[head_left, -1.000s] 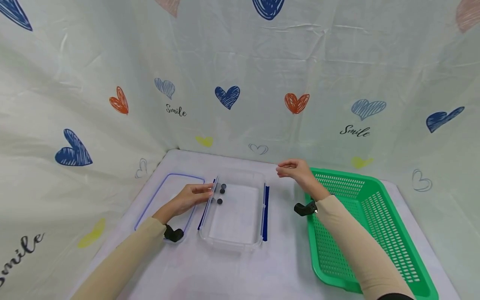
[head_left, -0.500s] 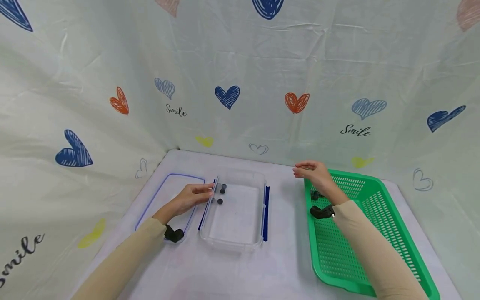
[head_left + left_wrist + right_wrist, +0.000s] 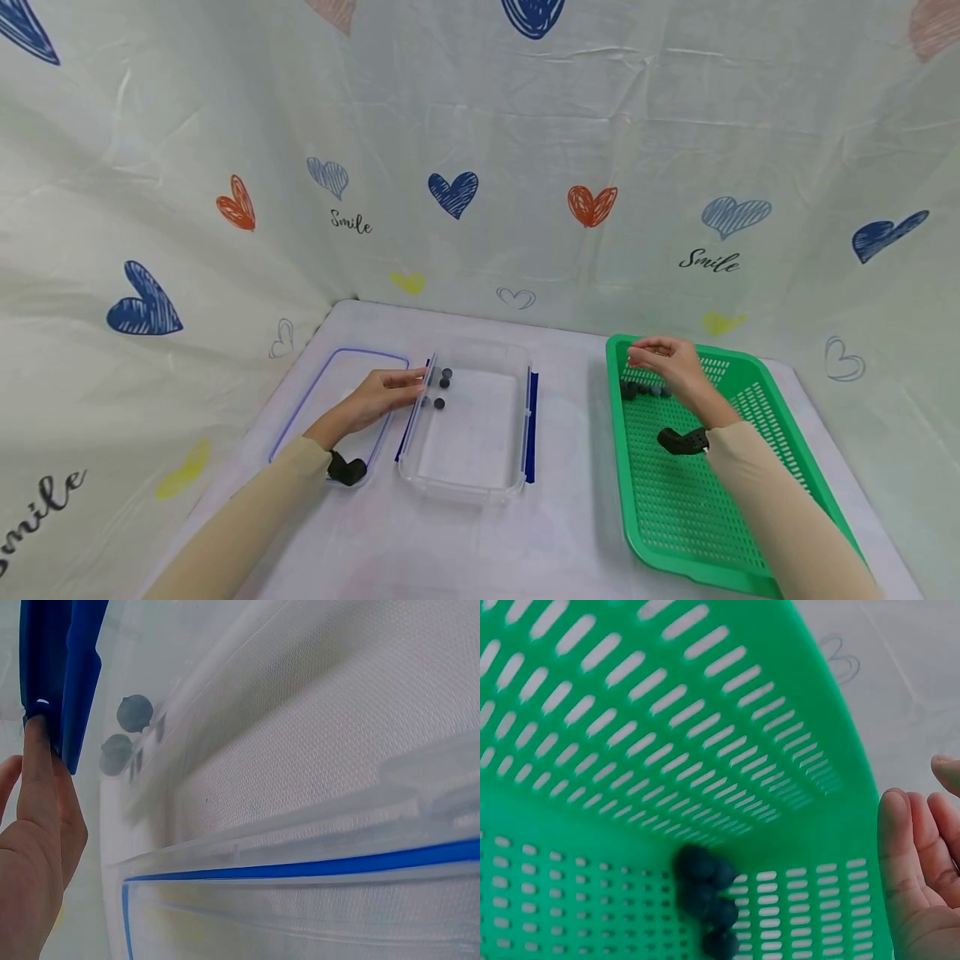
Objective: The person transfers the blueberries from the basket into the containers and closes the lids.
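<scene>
In the head view my left hand [image 3: 372,398] reaches to the left side of a clear plastic box [image 3: 480,486], straight fingers touching it. The left wrist view has those fingertips right at the box's blue latch [image 3: 56,675]. Inside the box, near its left wall, lie several blueberries [image 3: 439,404]. My right hand [image 3: 667,367] hangs over the far left corner of a green slotted basket [image 3: 628,508]. Its thumb stands apart from the fingers in the right wrist view, with nothing visible between them. Several more blueberries [image 3: 697,892] are clustered in that corner of the basket.
A clear lid with a blue seal [image 3: 318,379] lies left of the box, partly under my left forearm. Another blue latch [image 3: 532,429] hangs along the box's right side. Behind the table [image 3: 570,517] hangs a curtain [image 3: 525,125] printed with hearts.
My right hand has moved right, from beside the basket's far left corner to over it, uncovering the blueberries there. The left hand and the box have stayed still.
</scene>
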Available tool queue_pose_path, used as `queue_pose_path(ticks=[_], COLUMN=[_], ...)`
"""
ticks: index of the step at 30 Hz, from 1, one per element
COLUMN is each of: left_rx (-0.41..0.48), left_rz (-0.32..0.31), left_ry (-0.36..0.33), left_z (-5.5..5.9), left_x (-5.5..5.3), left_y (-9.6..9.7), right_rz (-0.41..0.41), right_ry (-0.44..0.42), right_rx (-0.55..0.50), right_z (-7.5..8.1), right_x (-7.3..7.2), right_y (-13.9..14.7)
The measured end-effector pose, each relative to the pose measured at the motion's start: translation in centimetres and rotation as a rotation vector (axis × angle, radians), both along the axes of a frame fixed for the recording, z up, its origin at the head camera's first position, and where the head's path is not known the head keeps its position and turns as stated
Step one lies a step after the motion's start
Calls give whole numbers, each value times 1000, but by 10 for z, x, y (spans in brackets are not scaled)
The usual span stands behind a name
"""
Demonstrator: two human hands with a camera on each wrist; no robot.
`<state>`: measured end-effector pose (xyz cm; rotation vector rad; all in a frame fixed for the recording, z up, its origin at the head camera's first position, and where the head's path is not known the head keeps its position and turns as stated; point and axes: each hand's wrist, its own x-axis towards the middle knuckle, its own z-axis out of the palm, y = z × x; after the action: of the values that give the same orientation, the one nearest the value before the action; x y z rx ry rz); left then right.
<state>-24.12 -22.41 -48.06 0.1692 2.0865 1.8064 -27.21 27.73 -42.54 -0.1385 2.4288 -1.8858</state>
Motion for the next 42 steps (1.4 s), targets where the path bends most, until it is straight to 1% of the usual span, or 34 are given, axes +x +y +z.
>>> queue_pose_path(ticks=[7,13,26,30,34,40,42], left_rx=[25,26,-8,-13,-8,3,4], left_rz=[-2,1,2,2,5,3,2], left_ry=[0,-5,-5,-5,-6,-6,-8], left_z=[1,1,0,0,0,0,-1], left_x=[0,1,0,1,1,0,-1], left_y=[0,0,1,0,0,0,0], right_rz=[-6,-38,-105,-140,-180,-242,-260], right_ry=[-2,-14,-19,-16,-18,-28,-36], right_rx=[51,98,102,129,164,271,290], right_z=[-11,-19,-31,-35,-38,-48,-51], right_x=[6,9,16,18,19,17,17], right_y=[20,31,44,46,46,49,50])
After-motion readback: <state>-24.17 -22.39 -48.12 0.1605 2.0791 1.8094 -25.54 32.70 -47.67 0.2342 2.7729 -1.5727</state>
